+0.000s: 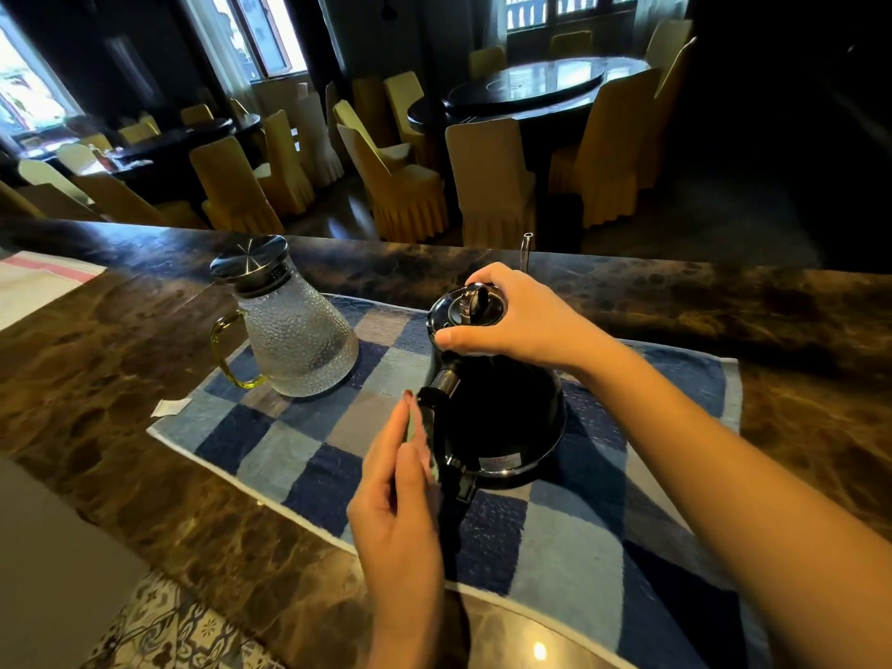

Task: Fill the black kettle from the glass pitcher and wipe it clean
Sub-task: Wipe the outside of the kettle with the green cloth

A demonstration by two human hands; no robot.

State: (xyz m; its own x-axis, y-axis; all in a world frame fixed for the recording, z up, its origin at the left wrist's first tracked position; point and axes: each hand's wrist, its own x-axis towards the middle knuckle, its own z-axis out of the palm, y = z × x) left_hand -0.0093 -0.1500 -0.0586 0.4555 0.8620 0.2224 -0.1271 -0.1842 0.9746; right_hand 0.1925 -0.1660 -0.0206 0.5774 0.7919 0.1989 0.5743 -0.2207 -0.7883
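The black kettle (502,422) stands on a blue checked towel (299,446), its lid (466,309) in place with a metal knob on top. My right hand (507,316) rests over the lid, fingers curled round its rim and thumb against the front edge. My left hand (400,480) is beside the kettle's black handle (434,427), fingers straight and touching or nearly touching it, not wrapped round it. The textured glass pitcher (299,340), with a steel lid and a yellow-tinted handle, stands upright on the towel to the left of the kettle.
The towel lies on a dark marble counter (120,451). A white cloth with a red stripe (34,282) lies at the far left, and a small paper scrap (169,407) near the towel's edge. Beyond the counter are covered chairs and round tables.
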